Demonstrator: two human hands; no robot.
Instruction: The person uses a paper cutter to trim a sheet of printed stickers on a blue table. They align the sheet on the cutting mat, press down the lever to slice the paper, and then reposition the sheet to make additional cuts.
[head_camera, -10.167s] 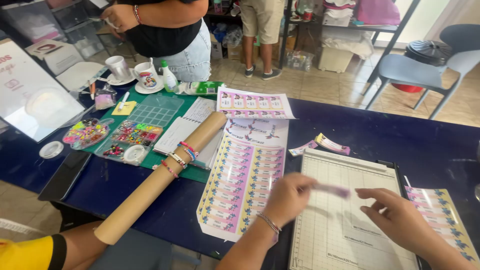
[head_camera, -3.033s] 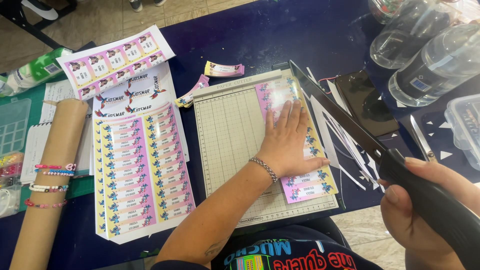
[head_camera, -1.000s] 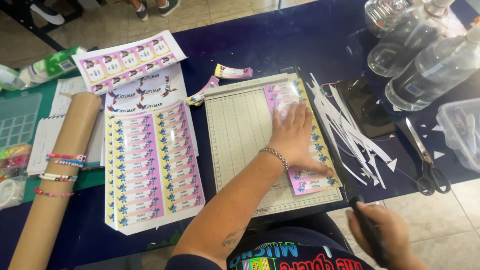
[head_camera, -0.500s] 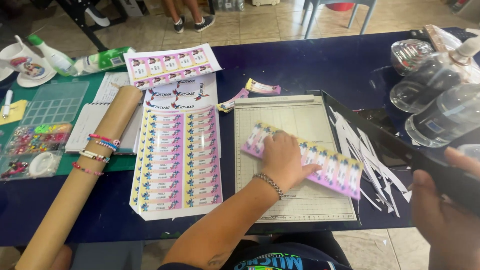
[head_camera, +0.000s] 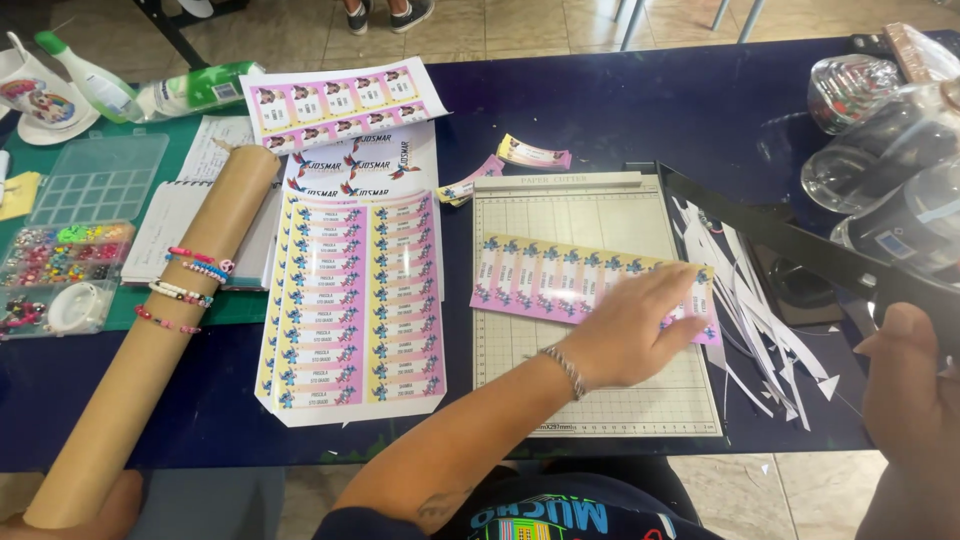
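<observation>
Head view: a person at a dark blue table works a paper cutter, centre-right. Left hand, fingers flat and spread, presses a strip of pink-and-yellow labels lying slightly askew across the cutter's grid bed. Right hand, near right, is wrapped around the handle end of the raised black cutter blade arm, which slants up from the cutter's far right corner. White paper offcuts lie scattered just right of the bed.

Left of the cutter: a stack of label sheets, w/ more printed sheets beyond it. Further left, a cardboard tube runs near-to-far w/ beaded bracelets around it. At far left, a clear compartment box holds coloured beads, its empty gridded lid open behind it. A green-labelled bottle lies on its side, far left. Clear plastic bottles sit at far right.
</observation>
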